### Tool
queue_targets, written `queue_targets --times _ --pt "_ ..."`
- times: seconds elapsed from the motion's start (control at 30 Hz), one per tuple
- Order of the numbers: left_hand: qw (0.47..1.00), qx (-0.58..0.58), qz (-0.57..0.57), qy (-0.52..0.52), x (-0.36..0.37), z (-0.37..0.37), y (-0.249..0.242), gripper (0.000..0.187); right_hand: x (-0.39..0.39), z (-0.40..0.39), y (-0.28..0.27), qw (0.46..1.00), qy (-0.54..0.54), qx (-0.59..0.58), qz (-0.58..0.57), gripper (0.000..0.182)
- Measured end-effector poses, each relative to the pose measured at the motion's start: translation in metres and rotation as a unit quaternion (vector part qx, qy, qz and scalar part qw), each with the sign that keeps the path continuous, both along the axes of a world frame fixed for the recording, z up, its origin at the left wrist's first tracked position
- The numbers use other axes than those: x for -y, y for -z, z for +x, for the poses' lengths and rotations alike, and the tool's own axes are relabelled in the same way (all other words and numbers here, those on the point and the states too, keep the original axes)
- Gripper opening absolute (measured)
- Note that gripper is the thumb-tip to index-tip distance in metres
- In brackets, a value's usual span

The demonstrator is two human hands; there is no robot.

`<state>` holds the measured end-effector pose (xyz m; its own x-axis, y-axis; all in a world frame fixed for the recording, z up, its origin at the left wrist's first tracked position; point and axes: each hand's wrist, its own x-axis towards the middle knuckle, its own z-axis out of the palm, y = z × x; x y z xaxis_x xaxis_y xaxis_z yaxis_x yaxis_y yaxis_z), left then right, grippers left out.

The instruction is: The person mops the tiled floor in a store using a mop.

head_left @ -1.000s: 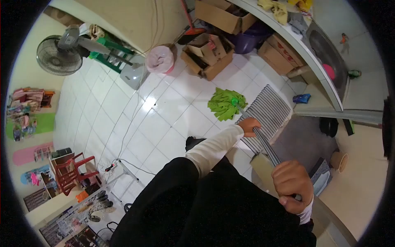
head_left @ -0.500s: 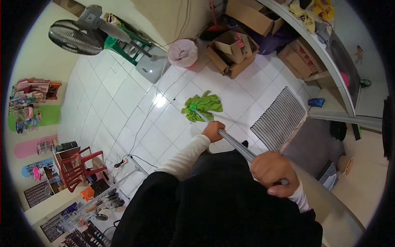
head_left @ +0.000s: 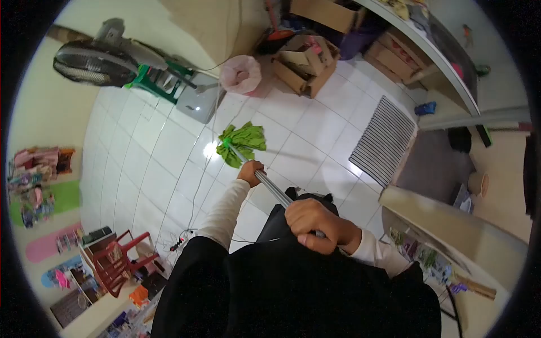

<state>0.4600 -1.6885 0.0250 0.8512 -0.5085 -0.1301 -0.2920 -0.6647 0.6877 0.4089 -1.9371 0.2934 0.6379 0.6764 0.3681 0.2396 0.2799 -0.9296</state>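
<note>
A mop with a green cloth head (head_left: 248, 139) lies spread on the white tiled floor (head_left: 304, 129). Its grey metal handle (head_left: 274, 187) slants from the head back toward my body. Farther down the handle, my left hand (head_left: 251, 172) is wrapped round it, not far from the mop head. My right hand (head_left: 318, 224) grips the upper end of the handle, close in front of my dark clothing. Both hands are closed, and the handle's end shows just past my right fingers.
A standing fan (head_left: 96, 63) and a pink bin (head_left: 241, 74) stand beyond the mop, beside cardboard boxes (head_left: 307, 65). A thin cable (head_left: 197, 186) runs across the floor on the left. A striped mat (head_left: 383, 141) lies right. A red chair (head_left: 121, 262) stands lower left.
The mop head has moved left across the floor, nearer the fan's base. Both hands have shifted left with the handle, and the camera view has turned somewhat.
</note>
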Motion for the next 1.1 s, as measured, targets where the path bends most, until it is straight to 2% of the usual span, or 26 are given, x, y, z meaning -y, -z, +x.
queue_targets --times 0.13,0.23,0.3,0.37,0.43,0.5,0.57,0.63,0.73,0.8,0.9,1.1 --pt "0.998 -0.017 0.000 0.063 0.048 -0.014 -0.005 0.018 0.047 -0.038 -0.017 0.995 0.081 -0.044 -0.025 0.021" --pt "0.987 0.003 -0.076 0.145 0.116 -0.038 -0.027 0.021 0.093 -0.071 -0.048 0.990 0.134 -0.030 -0.045 0.028" --pt "0.964 0.030 -0.173 0.199 0.166 -0.057 -0.016 0.021 0.124 -0.095 -0.075 0.984 0.165 -0.049 -0.049 0.023" --pt "0.951 -0.057 -0.169 0.252 0.222 -0.079 -0.034 0.020 0.151 -0.119 -0.103 0.978 0.188 -0.064 -0.066 0.021" --pt "0.935 -0.064 -0.210 0.279 0.275 -0.107 -0.057 0.018 0.174 -0.144 -0.127 0.971 0.204 -0.078 -0.095 0.020" --pt "0.925 -0.083 -0.152 0.337 0.323 -0.134 -0.061 0.015 0.195 -0.164 -0.139 0.970 0.202 -0.081 -0.110 0.017" --pt "0.904 -0.080 -0.173 0.382 0.360 -0.158 -0.069 0.014 0.210 -0.183 -0.146 0.964 0.208 -0.086 -0.139 0.016" --pt "0.887 -0.091 -0.243 0.381 0.388 -0.183 -0.066 0.017 0.220 -0.201 -0.147 0.956 0.223 -0.080 -0.172 0.017" --pt "0.867 -0.136 -0.292 0.381 0.411 -0.204 -0.068 0.027 0.225 -0.216 -0.146 0.944 0.245 -0.078 -0.208 0.017" --pt "0.856 -0.165 -0.269 0.410 0.421 -0.207 -0.068 0.028 0.226 -0.221 -0.142 0.939 0.247 -0.078 -0.226 0.017" --pt "0.851 -0.158 -0.209 0.454 0.426 -0.202 -0.064 0.029 0.225 -0.220 -0.133 0.947 0.259 -0.053 -0.183 0.021" --pt "0.876 -0.110 -0.177 0.434 0.400 -0.179 -0.080 0.031 0.252 -0.215 -0.131 0.985 0.139 0.007 -0.101 0.027"
